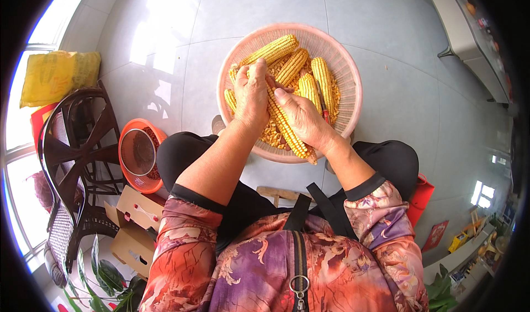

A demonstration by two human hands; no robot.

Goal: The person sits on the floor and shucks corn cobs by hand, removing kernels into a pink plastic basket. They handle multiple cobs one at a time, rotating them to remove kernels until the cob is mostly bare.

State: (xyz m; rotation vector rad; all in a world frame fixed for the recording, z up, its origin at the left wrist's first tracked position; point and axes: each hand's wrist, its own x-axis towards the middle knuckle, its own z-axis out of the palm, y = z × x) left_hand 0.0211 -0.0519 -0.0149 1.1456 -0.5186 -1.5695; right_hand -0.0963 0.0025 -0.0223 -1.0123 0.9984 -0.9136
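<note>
A long ear of yellow corn [285,125] slants across the near part of a round pink plastic basket [350,121]. My left hand [252,94] grips its far end, and my right hand [302,117] is closed around its middle from the right, thumb on top. Beyond my hands lie several more corn ears [273,49] on a bed of loose yellow kernels [271,137]. Between two ears on the right rests a slim tool [323,105] with a dark shaft and a red part; its exact kind is unclear. My fingers' undersides are hidden.
An orange plastic basket [124,169] with a round sieve [138,151] and reddish contents stands left of my knee. Beside it are a dark rattan chair [78,150] and an open cardboard box [132,241]. A red bag [421,200] stands at right; a white cabinet [455,26] is farther off.
</note>
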